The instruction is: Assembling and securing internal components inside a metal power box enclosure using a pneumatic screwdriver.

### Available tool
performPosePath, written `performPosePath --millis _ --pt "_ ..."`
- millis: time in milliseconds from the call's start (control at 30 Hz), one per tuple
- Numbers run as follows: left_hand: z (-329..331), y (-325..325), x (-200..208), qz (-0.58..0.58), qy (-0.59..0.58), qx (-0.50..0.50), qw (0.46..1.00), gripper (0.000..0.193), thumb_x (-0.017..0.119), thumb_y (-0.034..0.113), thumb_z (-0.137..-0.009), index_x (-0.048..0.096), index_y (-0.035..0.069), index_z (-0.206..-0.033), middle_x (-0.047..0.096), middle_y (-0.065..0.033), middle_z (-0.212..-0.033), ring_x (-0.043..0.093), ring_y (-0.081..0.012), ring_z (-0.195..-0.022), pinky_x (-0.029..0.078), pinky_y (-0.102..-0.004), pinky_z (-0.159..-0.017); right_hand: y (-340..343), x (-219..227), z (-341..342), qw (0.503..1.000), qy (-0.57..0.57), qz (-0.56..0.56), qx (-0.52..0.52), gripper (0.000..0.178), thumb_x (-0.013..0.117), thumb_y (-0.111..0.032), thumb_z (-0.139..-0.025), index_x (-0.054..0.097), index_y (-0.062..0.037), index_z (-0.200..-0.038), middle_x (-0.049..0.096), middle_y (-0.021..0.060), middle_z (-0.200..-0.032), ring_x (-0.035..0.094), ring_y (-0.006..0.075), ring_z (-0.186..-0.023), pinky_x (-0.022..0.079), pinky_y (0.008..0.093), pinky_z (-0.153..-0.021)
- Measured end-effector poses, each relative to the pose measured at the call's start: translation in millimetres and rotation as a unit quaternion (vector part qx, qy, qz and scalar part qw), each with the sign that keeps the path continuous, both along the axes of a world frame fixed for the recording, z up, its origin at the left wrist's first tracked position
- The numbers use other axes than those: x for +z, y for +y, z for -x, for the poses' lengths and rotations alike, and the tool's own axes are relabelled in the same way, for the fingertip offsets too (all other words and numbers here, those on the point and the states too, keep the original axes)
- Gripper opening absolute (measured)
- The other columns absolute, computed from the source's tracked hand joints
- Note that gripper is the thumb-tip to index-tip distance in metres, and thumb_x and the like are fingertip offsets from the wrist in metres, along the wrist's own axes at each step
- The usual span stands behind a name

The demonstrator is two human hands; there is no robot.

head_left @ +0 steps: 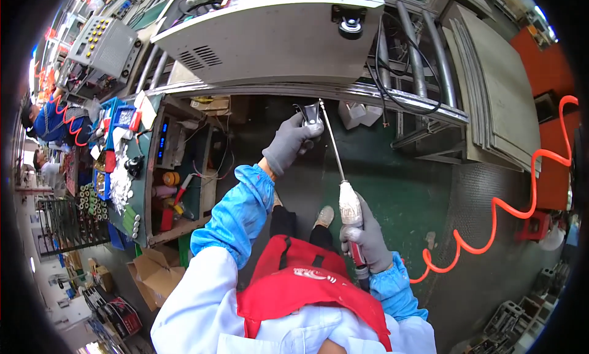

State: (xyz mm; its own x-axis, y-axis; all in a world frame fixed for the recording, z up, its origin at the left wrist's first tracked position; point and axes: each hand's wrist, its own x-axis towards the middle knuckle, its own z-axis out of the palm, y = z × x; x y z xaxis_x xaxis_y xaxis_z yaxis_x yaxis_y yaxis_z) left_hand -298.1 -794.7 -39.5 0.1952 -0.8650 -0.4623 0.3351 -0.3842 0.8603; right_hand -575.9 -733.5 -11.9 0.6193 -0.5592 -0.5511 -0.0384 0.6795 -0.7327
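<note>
I judge the step in hand to be the bringing together of caster and driver on the near side of the cabinet (276, 52). The left hand (287, 143) is closed on what appears to be a dark caster (312, 113), short of the cabinet's near edge and in front of its middle. A similar wheel (350, 27) is fitted to the cabinet face near its right end. The right hand (369, 234) is wrapped round the grip of the driver (350, 205), farther from the cabinet than the left hand. The driver's long axis runs toward the cabinet, leaning slightly left, tip foremost and butt away from it. The tip lies just beside the caster in view; I cannot tell whether they touch. The caster's long axis also points roughly at the cabinet, though fingers cover part of it and I cannot confirm which way its mounting face looks. In my assessment, the next move calls for a steady left grip and a shaft squared to the caster.
</note>
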Motion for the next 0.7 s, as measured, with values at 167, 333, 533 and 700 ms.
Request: performPosePath --millis 167,333,533,700 --pt "15.7 -68.9 -53.7 0.021 0.109 0.017 0.994 0.025 0.068 0.018 -0.088 0.058 0.011 -0.109 0.057 0.0014 -0.077 0.047 -0.0055 -0.060 0.034 -0.0180 -0.046 -40.1 -47.6 -7.4 0.999 0.007 0.001 -0.038 0.090 0.066 -0.009 -0.073 0.023 -0.0079 -0.153 0.061 0.0097 -0.105 0.062 0.0140 -0.073 0.054 0.0269 -0.062" --pt "7.1 -129.1 -107.6 0.049 0.122 0.063 0.989 0.014 0.068 0.017 -0.090 0.065 0.008 -0.100 0.062 -0.0017 -0.087 0.052 -0.0081 -0.069 0.037 -0.0178 -0.051 -84.3 -103.1 -33.9 0.987 0.044 0.137 -0.068 0.087 0.058 -0.010 -0.073 0.024 -0.0134 -0.153 0.058 0.0065 -0.076 0.057 0.0127 -0.052 0.048 0.0264 -0.047" --pt "-4.3 -157.2 -130.0 0.071 0.086 0.076 0.991 0.014 0.069 0.019 -0.090 0.066 0.009 -0.100 0.063 -0.0004 -0.085 0.054 -0.0083 -0.072 0.038 -0.0201 -0.053 -106.4 -123.9 -54.4 0.984 0.057 0.151 -0.079 0.086 0.058 -0.012 -0.073 0.025 -0.0124 -0.153 0.058 0.0067 -0.076 0.057 0.0133 -0.053 0.049 0.0269 -0.047" --pt "-8.2 -163.1 -132.0 0.054 0.016 0.055 0.997 0.020 0.069 0.022 -0.089 0.065 0.012 -0.105 0.064 0.0005 -0.089 0.054 -0.0089 -0.074 0.039 -0.0246 -0.056 -107.5 -137.9 -58.3 0.980 0.071 0.172 -0.076 0.089 0.060 -0.016 -0.073 0.023 -0.0118 -0.153 0.058 0.0071 -0.076 0.058 0.0137 -0.053 0.049 0.0266 -0.047"
